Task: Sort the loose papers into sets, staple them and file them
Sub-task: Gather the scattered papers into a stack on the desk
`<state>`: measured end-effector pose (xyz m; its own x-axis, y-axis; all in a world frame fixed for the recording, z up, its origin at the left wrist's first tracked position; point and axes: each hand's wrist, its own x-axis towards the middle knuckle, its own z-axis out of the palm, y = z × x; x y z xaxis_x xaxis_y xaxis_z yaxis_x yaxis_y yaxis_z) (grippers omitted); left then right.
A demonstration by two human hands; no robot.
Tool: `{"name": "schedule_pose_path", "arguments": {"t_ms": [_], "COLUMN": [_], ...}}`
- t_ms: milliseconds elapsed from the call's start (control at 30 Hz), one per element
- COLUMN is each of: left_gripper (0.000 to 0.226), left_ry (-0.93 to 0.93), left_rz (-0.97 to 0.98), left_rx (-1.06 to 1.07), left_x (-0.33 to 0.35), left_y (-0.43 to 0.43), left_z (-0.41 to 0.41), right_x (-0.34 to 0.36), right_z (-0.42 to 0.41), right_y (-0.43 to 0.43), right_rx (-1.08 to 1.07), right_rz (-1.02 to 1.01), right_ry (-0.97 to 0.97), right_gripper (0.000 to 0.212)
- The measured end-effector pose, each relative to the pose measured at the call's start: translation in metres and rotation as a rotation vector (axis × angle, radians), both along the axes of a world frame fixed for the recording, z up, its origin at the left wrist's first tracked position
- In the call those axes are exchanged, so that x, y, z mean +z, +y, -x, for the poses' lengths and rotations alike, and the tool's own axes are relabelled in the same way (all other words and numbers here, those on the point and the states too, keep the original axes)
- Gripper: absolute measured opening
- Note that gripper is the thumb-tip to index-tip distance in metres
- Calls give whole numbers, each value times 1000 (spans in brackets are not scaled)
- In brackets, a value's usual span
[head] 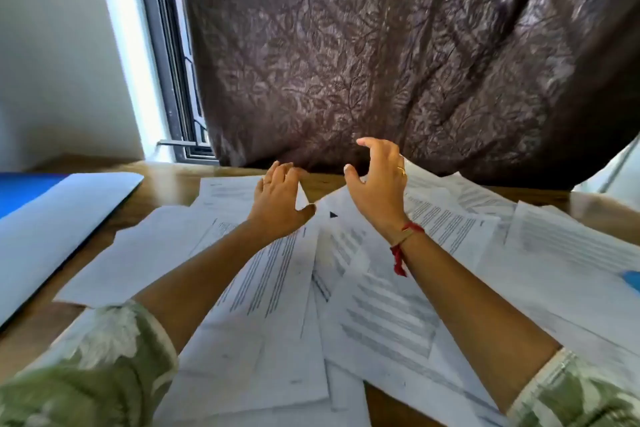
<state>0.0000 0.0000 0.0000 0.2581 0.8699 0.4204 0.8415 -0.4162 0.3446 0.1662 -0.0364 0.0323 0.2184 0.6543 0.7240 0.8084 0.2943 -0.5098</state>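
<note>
The loose white printed paper sheets (273,291) lie scattered on the brown wooden table (166,184), beneath both hands and nearer the body. The left hand (277,199), relaxed and empty, sits lowest, closest to them; the right hand (379,184) hovers above, splayed wide, empty.

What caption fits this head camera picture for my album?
Left hand and right hand reach over loose papers covering a wooden table.
</note>
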Motion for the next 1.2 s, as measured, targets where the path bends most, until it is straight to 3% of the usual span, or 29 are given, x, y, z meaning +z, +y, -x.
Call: {"name": "schedule_pose_path", "arguments": {"t_ms": [167, 333, 433, 667, 833, 1000, 1200], "left_gripper": [69, 40, 35, 40, 45, 40, 54], "left_ry": [49, 94, 68, 97, 142, 123, 107], "left_rz": [119, 214, 250, 327, 328, 314, 359], "left_rx": [49, 52, 44, -12, -27, -14, -14], "left_x": [-17, -21, -18, -24, -20, -18, -17], "left_y": [-18, -31, -33, -28, -29, -23, -22], "left_z": [10, 22, 30, 41, 41, 47, 53], "right_x": [-10, -24, -31, -40, -46, -48, -49], "right_z": [6, 29, 40, 51, 53, 46, 38], "right_y": [-19, -38, -45, -49, -46, -43, -43], "right_rx": [22, 118, 107, 36, 123, 144, 136], "right_rz": [235, 669, 805, 744, 686, 574, 459], "right_ry": [-56, -97, -134, -193, -19, 116, 198], "right_gripper": [43, 45, 44, 63, 67, 59, 38]}}
